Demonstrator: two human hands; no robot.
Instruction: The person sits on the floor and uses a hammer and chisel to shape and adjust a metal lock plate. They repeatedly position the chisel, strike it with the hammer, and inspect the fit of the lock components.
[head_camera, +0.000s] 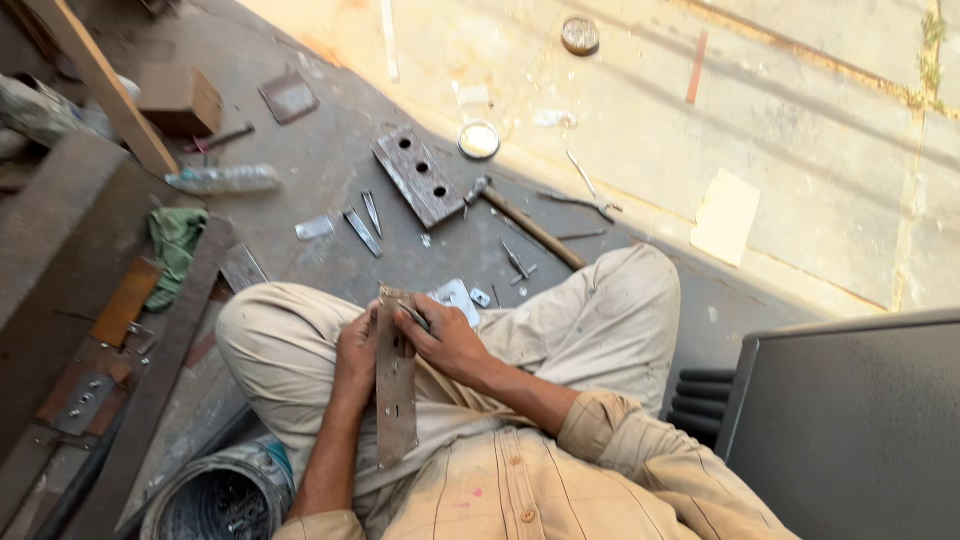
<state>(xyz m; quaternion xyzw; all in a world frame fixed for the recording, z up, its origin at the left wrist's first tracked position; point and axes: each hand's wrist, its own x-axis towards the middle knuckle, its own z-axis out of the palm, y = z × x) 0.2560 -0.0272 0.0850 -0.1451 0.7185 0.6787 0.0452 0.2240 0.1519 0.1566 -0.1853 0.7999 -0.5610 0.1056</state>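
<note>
The right hand (445, 335) is pinching a small thin silver metal tool (413, 316) between its fingertips and pressing it against the top part of a long flat rusty brown metal plate (396, 385). The left hand (357, 358) is wrapping around the left edge of that plate, fingers curled and pressed tight on it. Both hands are touching the plate, one on each side, so neither one is nearer. The plate is lying in the person's lap, between the crossed legs. Its long way is running from the belly up toward the knees, almost straight away from the person.

There is one plate in the hands and one small tool.

Out on the grey floor, just past the knees, a small shiny silver flat piece (455, 297) is lying. Farther off are one thick dark metal block with three round holes (419, 175), one wooden-handled hammer (522, 222) and two thin pointed metal chisels (363, 222) side by side. One round tin lid (479, 140) is sitting beyond the block. A green cloth (176, 243) is lying to the left.
</note>
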